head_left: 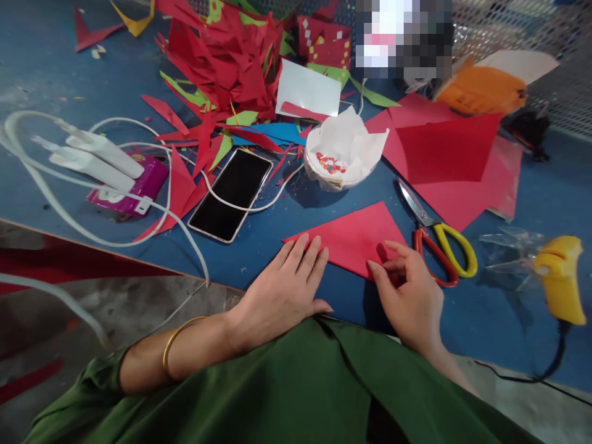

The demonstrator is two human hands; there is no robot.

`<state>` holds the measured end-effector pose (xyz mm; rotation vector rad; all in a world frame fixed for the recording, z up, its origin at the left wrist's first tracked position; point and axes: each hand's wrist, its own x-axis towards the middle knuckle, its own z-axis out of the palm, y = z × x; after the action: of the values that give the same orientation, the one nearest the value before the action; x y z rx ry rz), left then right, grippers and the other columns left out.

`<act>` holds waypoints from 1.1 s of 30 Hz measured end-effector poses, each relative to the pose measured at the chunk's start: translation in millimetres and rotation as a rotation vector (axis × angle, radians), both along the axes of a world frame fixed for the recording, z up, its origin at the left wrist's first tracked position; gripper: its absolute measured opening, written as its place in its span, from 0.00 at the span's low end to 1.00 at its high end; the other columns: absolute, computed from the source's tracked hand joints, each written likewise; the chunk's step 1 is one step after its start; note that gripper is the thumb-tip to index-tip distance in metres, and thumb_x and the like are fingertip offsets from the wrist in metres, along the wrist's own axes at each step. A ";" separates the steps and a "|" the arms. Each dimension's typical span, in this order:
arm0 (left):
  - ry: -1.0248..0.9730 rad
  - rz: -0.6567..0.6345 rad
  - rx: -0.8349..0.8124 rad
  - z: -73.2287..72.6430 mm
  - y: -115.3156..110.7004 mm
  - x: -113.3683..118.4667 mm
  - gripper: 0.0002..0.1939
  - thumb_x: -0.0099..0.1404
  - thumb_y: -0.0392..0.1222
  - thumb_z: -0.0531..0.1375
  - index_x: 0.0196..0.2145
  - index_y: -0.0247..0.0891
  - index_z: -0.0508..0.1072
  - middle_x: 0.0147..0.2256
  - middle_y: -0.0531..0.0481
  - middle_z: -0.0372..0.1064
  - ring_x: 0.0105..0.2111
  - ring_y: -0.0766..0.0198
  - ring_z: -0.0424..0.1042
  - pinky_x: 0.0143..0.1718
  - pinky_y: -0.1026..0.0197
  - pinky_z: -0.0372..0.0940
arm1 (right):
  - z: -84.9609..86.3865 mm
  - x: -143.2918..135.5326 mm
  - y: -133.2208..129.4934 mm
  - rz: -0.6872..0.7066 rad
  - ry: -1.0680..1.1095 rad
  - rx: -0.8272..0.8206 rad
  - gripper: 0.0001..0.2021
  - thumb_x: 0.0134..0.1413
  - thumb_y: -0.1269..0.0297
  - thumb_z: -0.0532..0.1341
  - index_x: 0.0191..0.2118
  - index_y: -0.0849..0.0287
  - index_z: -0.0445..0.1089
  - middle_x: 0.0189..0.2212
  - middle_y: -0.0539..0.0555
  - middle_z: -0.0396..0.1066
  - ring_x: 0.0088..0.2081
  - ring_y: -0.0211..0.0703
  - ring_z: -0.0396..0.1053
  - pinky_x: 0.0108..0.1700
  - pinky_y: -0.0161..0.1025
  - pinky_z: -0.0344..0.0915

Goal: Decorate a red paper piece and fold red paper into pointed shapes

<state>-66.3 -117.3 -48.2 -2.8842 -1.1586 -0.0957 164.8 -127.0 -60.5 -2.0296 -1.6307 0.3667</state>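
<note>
A folded red paper triangle (356, 237) lies on the blue table in front of me. My left hand (287, 283) rests flat over its left corner and lower edge, fingers stretched out. By the lower right edge is my right hand (407, 290), thumb tip at the paper's edge and fingers loosely bent, with a gap between thumb and forefinger. Just right of the triangle lie open-bladed scissors (428, 225) with one red and one yellow handle. Behind it stands a small paper-lined bowl (340, 151) holding tiny red and orange bits.
Red and green paper scraps (226, 61) heap at the back. A phone (231, 194) and white cables surround a purple pack (155, 176) on the left. Red sheets (444, 148) lie behind the scissors; a yellow glue gun (562, 277) stands at right.
</note>
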 end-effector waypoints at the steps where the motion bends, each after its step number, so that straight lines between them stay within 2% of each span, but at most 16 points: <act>1: -0.002 -0.002 -0.003 -0.6 0.5 -0.8 0.42 0.70 0.63 0.52 0.65 0.19 0.60 0.65 0.25 0.57 0.65 0.36 0.59 0.61 0.41 0.62 | 0.0 0.1 -0.2 0.001 0.000 0.001 0.22 0.56 0.49 0.62 0.51 0.56 0.71 0.29 0.51 0.74 0.30 0.46 0.71 0.36 0.45 0.67; 7: -0.077 -0.023 -0.002 -4.0 4.8 -6.9 0.42 0.69 0.64 0.52 0.64 0.22 0.63 0.64 0.25 0.59 0.64 0.37 0.60 0.61 0.42 0.62 | 0.5 -0.4 0.1 -0.002 -0.001 0.001 0.22 0.56 0.48 0.62 0.51 0.55 0.71 0.29 0.51 0.74 0.29 0.46 0.71 0.35 0.44 0.66; 12: -0.095 -0.013 -0.051 1.8 5.9 -4.0 0.41 0.64 0.66 0.58 0.65 0.37 0.64 0.63 0.24 0.60 0.63 0.34 0.62 0.59 0.38 0.64 | -0.1 -1.9 1.0 0.015 -0.015 0.003 0.21 0.57 0.50 0.62 0.52 0.56 0.70 0.30 0.52 0.75 0.31 0.46 0.71 0.36 0.44 0.66; 20: -0.083 -0.008 -0.040 6.7 5.7 0.6 0.41 0.63 0.65 0.59 0.64 0.34 0.66 0.61 0.22 0.62 0.62 0.33 0.62 0.58 0.37 0.64 | 4.9 8.5 -7.7 0.076 -0.066 0.059 0.18 0.60 0.52 0.61 0.50 0.56 0.70 0.30 0.51 0.77 0.33 0.47 0.73 0.45 0.47 0.63; 24: -0.082 -0.007 -0.038 5.5 5.8 0.9 0.40 0.64 0.64 0.59 0.64 0.34 0.67 0.61 0.21 0.62 0.62 0.33 0.63 0.58 0.36 0.64 | 3.9 13.1 -12.6 0.093 -0.051 0.078 0.14 0.61 0.56 0.61 0.48 0.56 0.70 0.30 0.50 0.77 0.35 0.47 0.74 0.46 0.47 0.62; 33: -0.086 0.011 -0.031 1.4 4.9 1.1 0.38 0.64 0.63 0.60 0.64 0.35 0.67 0.63 0.22 0.60 0.63 0.32 0.61 0.58 0.36 0.64 | -3.4 16.2 -13.2 0.155 -0.117 0.133 0.16 0.62 0.59 0.59 0.53 0.60 0.66 0.31 0.52 0.75 0.34 0.48 0.73 0.44 0.48 0.63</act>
<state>-65.2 -112.4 -46.9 -2.9266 -1.2003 -0.2047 181.0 -140.2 -63.8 -1.8633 -1.8390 0.1905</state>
